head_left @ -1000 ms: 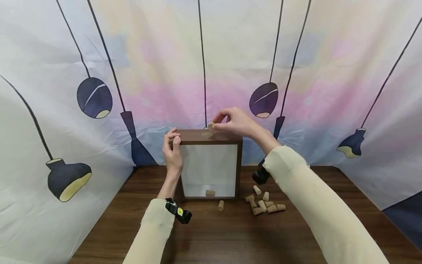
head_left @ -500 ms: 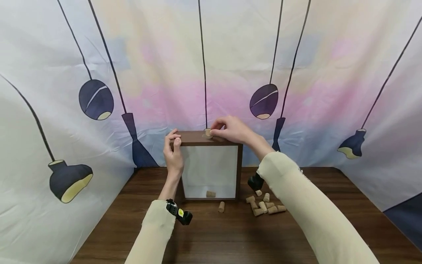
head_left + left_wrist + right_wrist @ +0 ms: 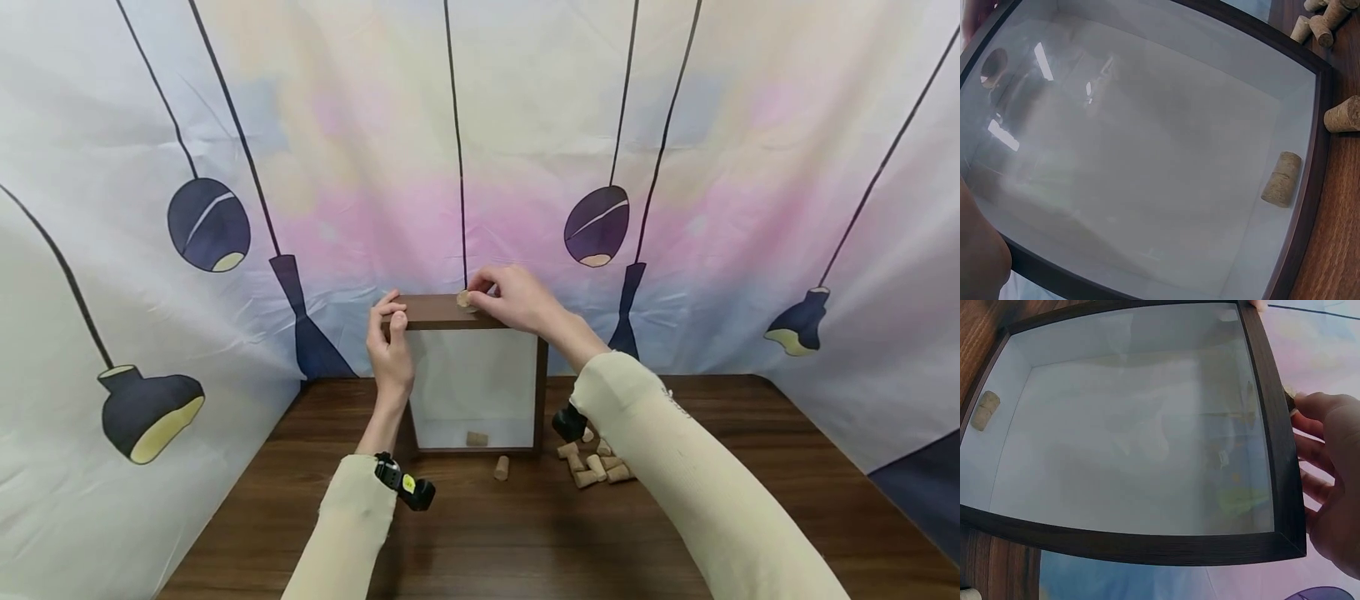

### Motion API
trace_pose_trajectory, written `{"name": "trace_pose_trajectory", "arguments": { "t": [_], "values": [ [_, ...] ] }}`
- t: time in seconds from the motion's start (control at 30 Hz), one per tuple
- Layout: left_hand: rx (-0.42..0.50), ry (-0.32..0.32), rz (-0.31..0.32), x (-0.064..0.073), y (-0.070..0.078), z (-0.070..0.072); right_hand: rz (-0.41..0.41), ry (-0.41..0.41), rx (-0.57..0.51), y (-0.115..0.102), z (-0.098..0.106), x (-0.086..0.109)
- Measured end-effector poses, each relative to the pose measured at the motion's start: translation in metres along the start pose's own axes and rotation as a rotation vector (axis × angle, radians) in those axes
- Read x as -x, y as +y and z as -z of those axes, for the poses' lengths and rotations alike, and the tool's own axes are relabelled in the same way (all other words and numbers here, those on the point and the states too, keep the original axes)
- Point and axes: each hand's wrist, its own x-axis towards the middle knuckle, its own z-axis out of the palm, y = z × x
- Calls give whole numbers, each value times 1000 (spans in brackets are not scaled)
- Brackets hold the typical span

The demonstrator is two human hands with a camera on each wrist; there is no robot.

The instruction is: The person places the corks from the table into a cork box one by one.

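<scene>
A shadow box [image 3: 431, 310] with a dark wooden frame and clear front stands upright on the table. My left hand [image 3: 392, 358] grips its upper left corner, thumb at the front edge and fingers over the top. Between thumb and fingertips, my right hand [image 3: 521, 302] pinches a cork stopper [image 3: 463, 299] at the round opening in the box's top. That opening [image 3: 994, 67] shows through the front in the left wrist view. Inside, another cork [image 3: 1282, 179] lies on the box floor. The right wrist view shows the right hand [image 3: 1335, 469] beside the frame, its cork mostly hidden.
One loose cork [image 3: 502, 468] lies on the table [image 3: 480, 542] just in front of the box. A pile of several corks [image 3: 596, 467] lies to the right, partly behind the right sleeve [image 3: 675, 450]. A printed curtain [image 3: 517, 125] hangs behind.
My right hand has come down and slightly left, bringing its cork from above the box top to the opening. The left hand keeps its grip on the corner.
</scene>
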Motion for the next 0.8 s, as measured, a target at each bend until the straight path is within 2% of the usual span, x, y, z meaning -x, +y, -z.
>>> {"name": "trace_pose_trajectory", "arguments": {
  "t": [0.27,0.53,0.7,0.8],
  "values": [
    [-6,11,-2,1,-1,-2,-14,38,-39,3,-2,2],
    [-4,9,-35,0,-1,-3,-47,75,-85,8,2,9],
    [-13,5,-23,3,-2,-3,-48,125,-108,9,4,21],
    [-13,-3,-14,4,-1,-4,-21,162,-95,4,7,31]
  ]
}}
